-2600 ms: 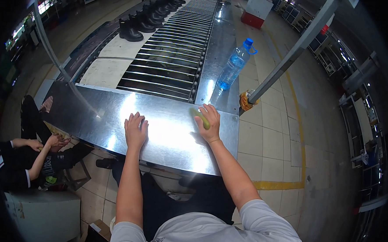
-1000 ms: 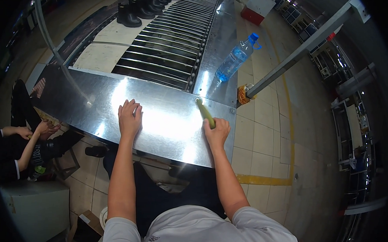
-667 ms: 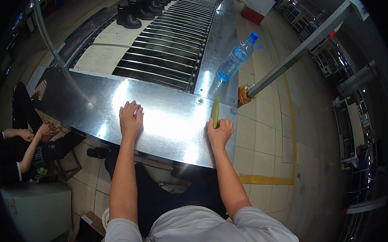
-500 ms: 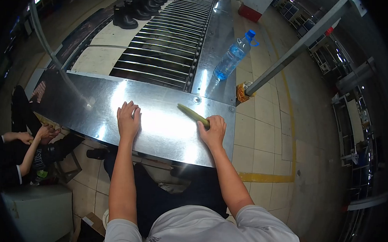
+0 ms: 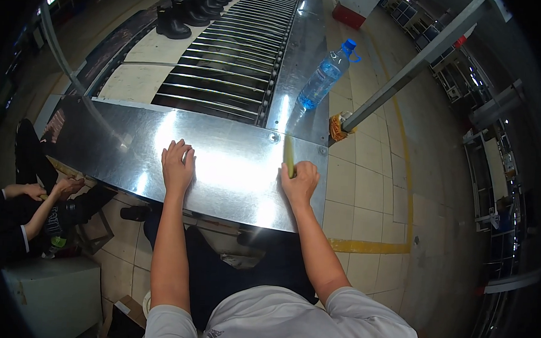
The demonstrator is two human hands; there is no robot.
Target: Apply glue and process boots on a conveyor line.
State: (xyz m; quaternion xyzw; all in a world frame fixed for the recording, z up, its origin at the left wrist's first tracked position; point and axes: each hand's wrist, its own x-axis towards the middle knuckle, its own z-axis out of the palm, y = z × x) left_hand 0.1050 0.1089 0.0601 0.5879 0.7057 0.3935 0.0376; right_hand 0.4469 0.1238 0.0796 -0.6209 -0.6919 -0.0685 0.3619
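Observation:
My right hand [image 5: 300,181] is closed round the near end of a slim green cucumber [image 5: 290,156], whose free end points away from me over the right part of the shiny metal tabletop [image 5: 125,131]. The fingers hide its near end. Resting on the same metal to the left, my left hand [image 5: 177,167] holds nothing; its fingers lean forward and the thumb stands apart. Beyond my right hand, a clear water bottle with a blue cap [image 5: 321,80] stands on the metal side strip.
A roller conveyor [image 5: 226,75] runs away from the tabletop, with black boots [image 5: 173,24] lined up along its left. At the lower left sits another person [image 5: 14,210], hands near the table's edge. A slanted metal post [image 5: 404,72] rises at the right.
The cucumber has swung from pointing far left to pointing almost straight away from me, as my right hand turned. My left hand has barely moved.

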